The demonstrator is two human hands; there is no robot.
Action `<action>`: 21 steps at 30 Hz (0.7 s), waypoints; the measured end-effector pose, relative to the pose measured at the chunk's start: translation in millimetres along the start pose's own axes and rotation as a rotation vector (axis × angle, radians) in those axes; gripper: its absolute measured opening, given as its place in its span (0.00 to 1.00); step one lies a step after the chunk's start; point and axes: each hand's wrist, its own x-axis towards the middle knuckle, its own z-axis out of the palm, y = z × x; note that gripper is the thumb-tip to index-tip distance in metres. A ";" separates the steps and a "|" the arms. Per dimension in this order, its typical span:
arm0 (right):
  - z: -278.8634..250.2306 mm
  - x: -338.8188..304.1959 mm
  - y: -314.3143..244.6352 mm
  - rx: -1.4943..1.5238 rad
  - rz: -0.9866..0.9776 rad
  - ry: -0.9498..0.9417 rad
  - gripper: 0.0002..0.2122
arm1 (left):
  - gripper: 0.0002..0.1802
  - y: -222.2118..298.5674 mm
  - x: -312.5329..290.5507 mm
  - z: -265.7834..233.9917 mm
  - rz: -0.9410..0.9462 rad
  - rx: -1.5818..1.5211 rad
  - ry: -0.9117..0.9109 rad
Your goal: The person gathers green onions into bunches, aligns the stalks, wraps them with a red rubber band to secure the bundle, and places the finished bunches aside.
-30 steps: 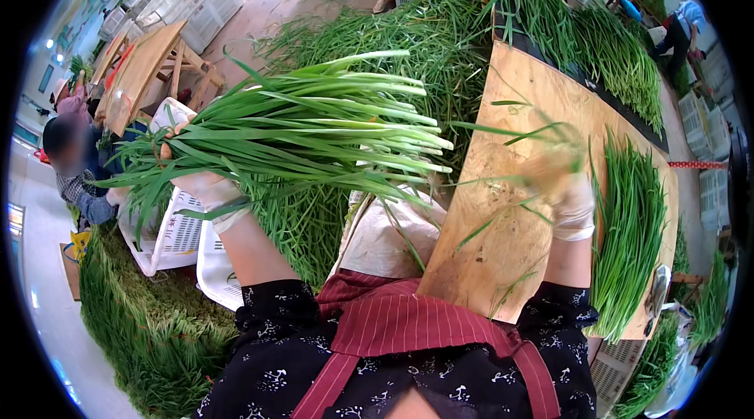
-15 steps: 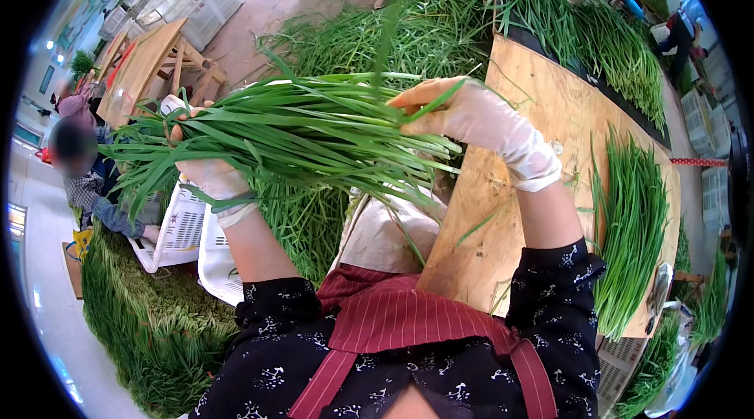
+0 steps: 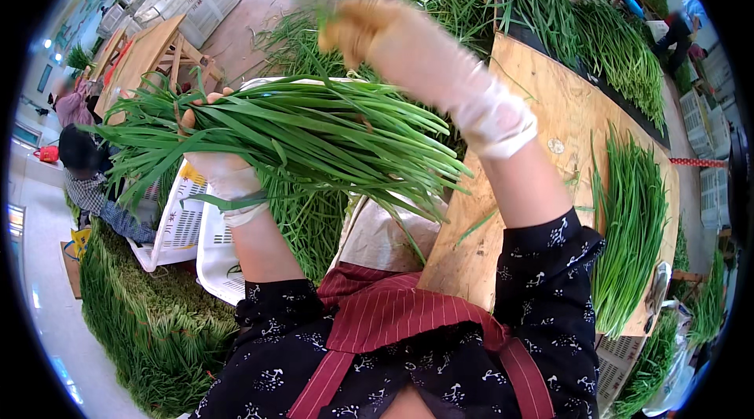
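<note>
My left hand (image 3: 216, 171), in a thin whitish glove, is wrapped round a thick bunch of garlic chives (image 3: 314, 128). Their leafy tips spread out to the left, and the paler stem ends point right. My right hand (image 3: 377, 30), gloved the same way with yellowish fingertips, is raised above and beyond the bunch, apart from it. Motion smears its fingers; a green blur shows beside them, and whether they hold anything I cannot make out.
To the right a wooden board (image 3: 503, 191) carries a laid-out row of chives (image 3: 628, 230). Loose chives (image 3: 302, 42) heap up ahead. White crates (image 3: 224, 254) stand at left beside a big stack of chives (image 3: 149, 317). Co-workers are at the left and far right.
My right hand has left the bunch and swung up and to the left. The bunch stays in my left hand, almost in place. At left, the co-worker's head has lowered.
</note>
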 end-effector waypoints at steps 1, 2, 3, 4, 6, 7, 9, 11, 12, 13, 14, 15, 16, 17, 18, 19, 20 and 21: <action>-17.5 10.3 12.0 0.008 -0.166 0.074 0.10 | 0.10 -2.2 1.1 -1.5 0.011 0.027 0.020; -38.3 14.5 21.4 0.012 -0.332 0.150 0.08 | 0.10 -3.7 2.4 -1.9 -0.008 0.008 0.000; -47.2 16.9 0.9 0.281 -0.104 0.242 0.14 | 0.09 3.2 0.7 -8.8 -0.013 -0.002 -0.006; -73.2 6.0 4.0 0.132 0.061 0.223 0.14 | 0.09 -7.1 6.5 -2.9 -0.061 -0.040 -0.043; -92.2 2.3 22.9 -0.125 0.351 0.053 0.14 | 0.10 1.8 5.0 -14.8 -0.034 0.005 -0.014; -89.5 -4.4 49.3 -0.679 0.525 -0.144 0.11 | 0.10 5.8 6.7 -16.3 -0.021 0.032 -0.007; -81.3 -14.8 69.2 -1.066 0.609 -0.321 0.09 | 0.10 10.4 5.0 -14.7 0.006 0.036 -0.011; -55.3 -39.8 67.9 -0.618 0.383 -0.245 0.11 | 0.10 17.4 0.2 -15.6 0.038 0.051 -0.037; -46.0 -51.9 66.3 -0.354 0.222 -0.181 0.10 | 0.10 16.2 2.0 -14.3 0.049 0.052 -0.020; -35.1 -56.9 58.3 -0.306 0.056 -0.178 0.11 | 0.10 14.1 3.1 -16.1 0.050 0.061 0.005; -24.0 -57.6 47.8 -0.255 -0.111 -0.167 0.12 | 0.10 13.7 4.5 -13.6 0.049 0.074 0.024; -13.8 -58.8 43.7 -0.300 -0.172 -0.195 0.13 | 0.10 13.2 4.7 -11.3 0.054 0.102 0.004; -6.9 -59.0 42.2 -0.352 -0.234 -0.222 0.13 | 0.10 10.8 5.6 -7.8 0.030 0.080 -0.019; -1.8 -59.7 42.3 -0.319 -0.285 -0.221 0.13 | 0.10 9.0 5.5 -4.3 0.007 0.060 -0.041; 2.9 -59.5 43.6 -0.394 -0.248 -0.269 0.12 | 0.10 7.6 5.8 -2.6 -0.015 0.039 -0.063; 6.0 -60.3 45.4 -0.414 -0.311 -0.227 0.11 | 0.10 8.9 6.0 -2.3 -0.022 0.042 -0.066; 8.1 -60.7 45.8 -0.433 -0.375 -0.185 0.09 | 0.10 10.3 7.1 -3.2 -0.029 0.046 -0.069; 8.9 -60.8 44.6 -0.440 -0.380 -0.179 0.08 | 0.10 11.6 7.4 -3.2 -0.036 0.049 -0.072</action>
